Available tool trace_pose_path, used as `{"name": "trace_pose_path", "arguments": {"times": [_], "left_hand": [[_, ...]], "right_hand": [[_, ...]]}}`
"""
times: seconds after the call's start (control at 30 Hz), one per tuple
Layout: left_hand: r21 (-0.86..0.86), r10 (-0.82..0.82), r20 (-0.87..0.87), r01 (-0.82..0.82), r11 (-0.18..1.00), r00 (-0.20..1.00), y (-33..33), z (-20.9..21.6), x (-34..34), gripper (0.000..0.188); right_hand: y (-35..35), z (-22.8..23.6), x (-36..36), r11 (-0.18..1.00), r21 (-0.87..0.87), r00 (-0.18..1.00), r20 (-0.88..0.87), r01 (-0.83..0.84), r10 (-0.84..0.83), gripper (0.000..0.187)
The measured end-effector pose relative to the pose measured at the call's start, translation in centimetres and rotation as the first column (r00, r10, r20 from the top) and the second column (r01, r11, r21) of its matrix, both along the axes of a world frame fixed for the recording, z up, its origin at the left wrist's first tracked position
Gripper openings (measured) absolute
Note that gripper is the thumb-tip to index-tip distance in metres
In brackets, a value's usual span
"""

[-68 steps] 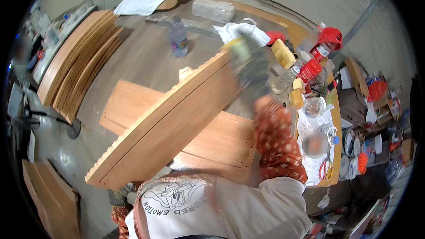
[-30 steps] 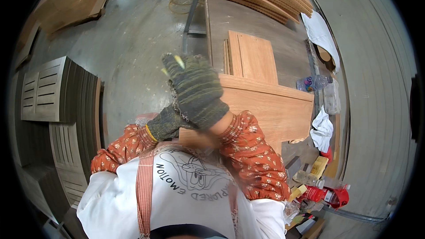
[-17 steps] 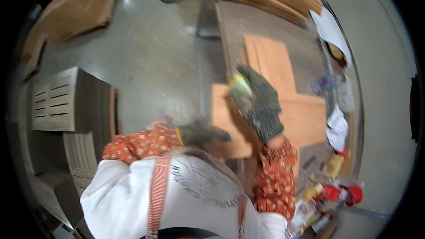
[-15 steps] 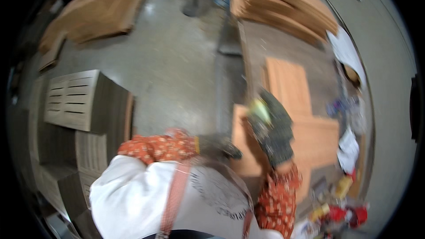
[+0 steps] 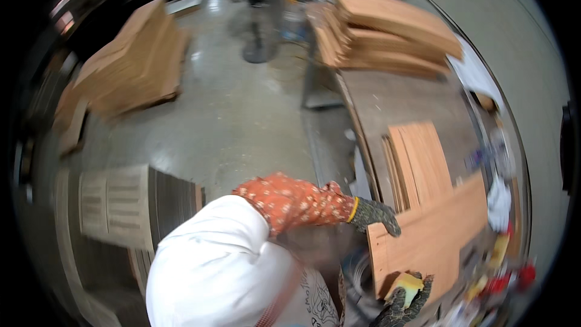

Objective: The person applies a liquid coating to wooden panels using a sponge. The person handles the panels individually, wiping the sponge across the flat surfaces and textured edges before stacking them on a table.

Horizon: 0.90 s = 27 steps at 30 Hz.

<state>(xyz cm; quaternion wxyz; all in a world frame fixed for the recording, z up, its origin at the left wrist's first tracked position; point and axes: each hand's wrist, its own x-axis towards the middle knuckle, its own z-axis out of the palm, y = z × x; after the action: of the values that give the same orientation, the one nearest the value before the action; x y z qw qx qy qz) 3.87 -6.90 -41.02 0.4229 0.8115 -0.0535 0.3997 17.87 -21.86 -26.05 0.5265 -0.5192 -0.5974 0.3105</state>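
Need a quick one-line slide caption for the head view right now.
Gloved left hand grips the wooden panel edge on the workbench while the right hand holds a yellow sanding block against it.

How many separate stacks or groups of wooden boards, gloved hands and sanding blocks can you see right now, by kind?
Board stacks or groups: 4 (bench stack, floor stack, leaning boards, held wooden panel)
Gloved hands: 2 (left hand, right hand)
Yellow sanding block: 1
Slatted grey panel pile: 1
Total: 8
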Motion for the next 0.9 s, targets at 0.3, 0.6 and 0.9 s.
{"name": "trace_pose_path", "arguments": {"times": [0.3, 0.6, 0.9], "left_hand": [[0.108, 0.225, -0.123, -0.212, 0.971, 0.967, -6.8, 10.2, -0.3, 0.042], [-0.230, -0.133, -0.219, 0.082, 0.970, 0.967, -7.8, 10.7, 4.3, 0.053], [-0.204, -0.074, -0.243, 0.024, 0.979, 0.967, -9.4, 11.9, 7.5, 0.054]], "right_hand": [[-7.3, -0.6, -1.1, 0.554, 0.463, 0.635, -0.025, 0.692, -0.772, 0.054], [-7.4, -0.9, -1.8, 0.656, 0.550, 0.583, 0.335, 0.517, -0.740, 0.054], [-9.1, -0.7, 5.6, 0.477, 0.668, 0.550, 0.120, 0.571, -0.827, 0.049]]}}
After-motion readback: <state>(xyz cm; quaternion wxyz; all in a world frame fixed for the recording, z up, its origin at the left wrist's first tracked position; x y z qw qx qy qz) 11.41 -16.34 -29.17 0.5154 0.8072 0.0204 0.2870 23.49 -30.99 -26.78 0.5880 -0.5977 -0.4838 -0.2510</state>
